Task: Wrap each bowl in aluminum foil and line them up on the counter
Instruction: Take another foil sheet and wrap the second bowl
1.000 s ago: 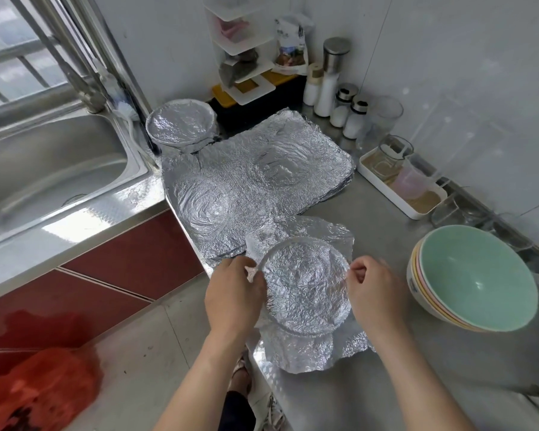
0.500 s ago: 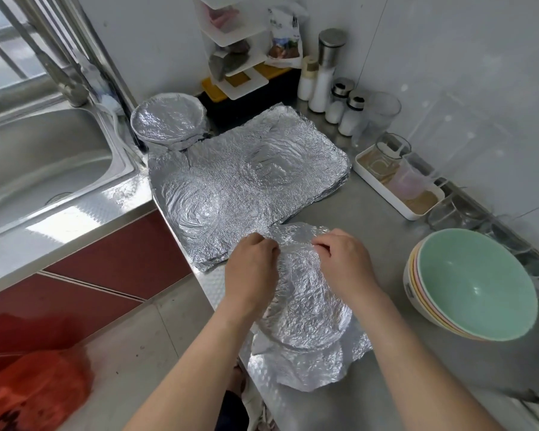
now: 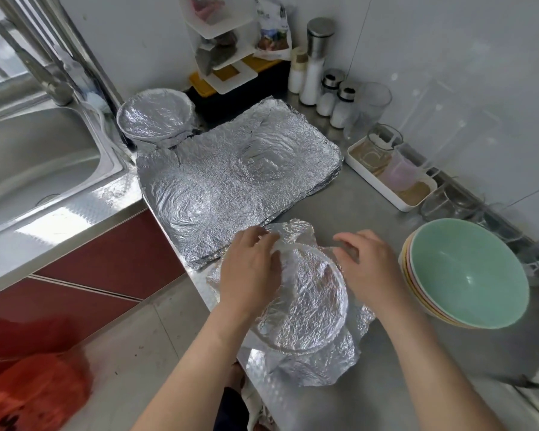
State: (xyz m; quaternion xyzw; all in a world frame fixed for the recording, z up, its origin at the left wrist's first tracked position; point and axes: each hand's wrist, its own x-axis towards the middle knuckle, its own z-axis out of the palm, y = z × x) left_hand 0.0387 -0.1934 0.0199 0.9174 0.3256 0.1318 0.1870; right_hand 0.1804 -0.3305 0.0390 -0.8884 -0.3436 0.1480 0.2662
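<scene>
Brushed steel counter (image 3: 371, 213) runs from the sink (image 3: 28, 157) to a white wall (image 3: 448, 57), and the bowl (image 3: 308, 306) being wrapped sits at its front edge, crinkled foil (image 3: 318, 365) stretched over its round mouth and flaring loose beneath. The left hand (image 3: 249, 272) pinches foil at the far-left rim; the right hand (image 3: 371, 269) arches bent fingers over the far-right rim (whether it grips, I can't tell). Behind lie flat foil sheets (image 3: 231, 181), one wrapped bowl (image 3: 154, 116) by the sink, and smooth stacked bowls (image 3: 467, 272) at right.

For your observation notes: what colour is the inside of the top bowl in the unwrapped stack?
The top bowl is mint green; head view.
</scene>
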